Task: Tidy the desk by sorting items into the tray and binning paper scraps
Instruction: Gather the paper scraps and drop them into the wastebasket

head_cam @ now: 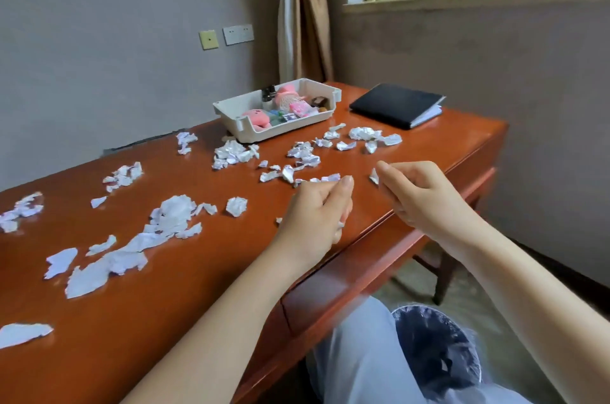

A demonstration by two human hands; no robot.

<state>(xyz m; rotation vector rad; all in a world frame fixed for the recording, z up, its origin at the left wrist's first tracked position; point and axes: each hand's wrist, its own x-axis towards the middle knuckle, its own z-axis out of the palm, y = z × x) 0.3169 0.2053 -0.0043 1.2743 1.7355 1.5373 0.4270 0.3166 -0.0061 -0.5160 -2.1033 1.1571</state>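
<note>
Across the red-brown desk (204,288), paper scraps (171,215) lay scattered from nine to one o'clock of our hands. Our left hand (313,212) curled, seemingly around a crumpled piece (341,224). Our right hand (419,195) pinched a small scrap (374,176). The tray (231,116) sat at twelve, the bin (435,351) at five.

I can't read any txt here. Print on paper scraps (231,152) & pkts in tray (231,121) is too blurred.
</note>
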